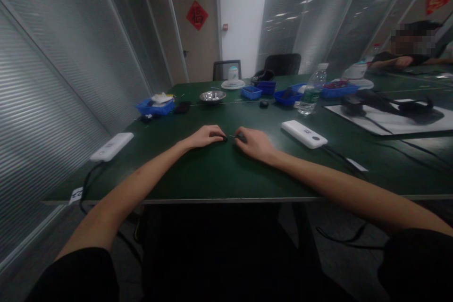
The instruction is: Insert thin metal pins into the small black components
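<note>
Over the middle of the green table (212, 174), my two hands face each other, a small gap apart. My left hand (205, 136) is closed, with a small black piece (225, 138) at its fingertips, too small to name. My right hand (257, 144) is closed around a small dark object (241, 138) with a thin metallic tip pointing left toward the black piece. Most of this object is hidden by my fingers, so its kind is unclear.
White cabled boxes (304, 134) lie on both sides. Behind are a metal bowl (212, 97), a blue tray (155, 106), more blue trays, and a plastic bottle (311, 96). Black gear (399, 106) rests on a white board at right. Another person (406, 59) sits far right.
</note>
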Action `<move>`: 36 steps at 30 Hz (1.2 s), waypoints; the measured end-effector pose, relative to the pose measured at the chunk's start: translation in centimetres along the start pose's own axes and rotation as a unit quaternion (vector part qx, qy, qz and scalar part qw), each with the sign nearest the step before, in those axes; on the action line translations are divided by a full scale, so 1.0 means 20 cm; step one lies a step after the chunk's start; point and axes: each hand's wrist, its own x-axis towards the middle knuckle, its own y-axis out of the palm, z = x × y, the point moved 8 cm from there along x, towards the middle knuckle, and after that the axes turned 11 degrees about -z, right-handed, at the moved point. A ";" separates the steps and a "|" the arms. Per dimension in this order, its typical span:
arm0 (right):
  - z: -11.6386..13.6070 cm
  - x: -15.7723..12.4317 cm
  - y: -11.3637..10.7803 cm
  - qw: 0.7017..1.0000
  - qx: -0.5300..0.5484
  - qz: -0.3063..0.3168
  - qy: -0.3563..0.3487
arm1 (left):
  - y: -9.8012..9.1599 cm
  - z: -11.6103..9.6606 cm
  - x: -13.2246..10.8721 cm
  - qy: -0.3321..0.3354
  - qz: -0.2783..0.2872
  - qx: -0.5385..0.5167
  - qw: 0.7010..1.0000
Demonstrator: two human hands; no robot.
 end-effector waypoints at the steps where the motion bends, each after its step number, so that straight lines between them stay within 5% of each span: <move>1: 0.00 0.00 0.00 1.000 0.000 0.001 0.000 | -0.02 0.03 0.00 -0.005 -0.006 0.006 1.000; 8: 0.00 0.00 0.01 1.000 0.009 0.009 0.000 | -0.39 0.43 -0.09 -0.120 -0.102 0.102 0.982; 14: 0.00 0.00 0.01 1.000 0.017 0.014 -0.002 | -0.87 0.82 -0.42 -0.276 -0.270 0.138 0.912; 18: 0.00 0.00 0.01 1.000 0.016 0.015 -0.005 | -1.07 0.95 -0.61 -0.316 -0.350 0.145 0.870; 25: 0.00 0.00 0.02 1.000 0.017 0.013 -0.012 | -1.13 0.93 -0.69 -0.316 -0.409 0.182 0.837; 36: 0.00 0.00 0.02 1.000 0.018 0.022 -0.010 | -1.11 0.81 -0.68 -0.286 -0.372 0.318 0.824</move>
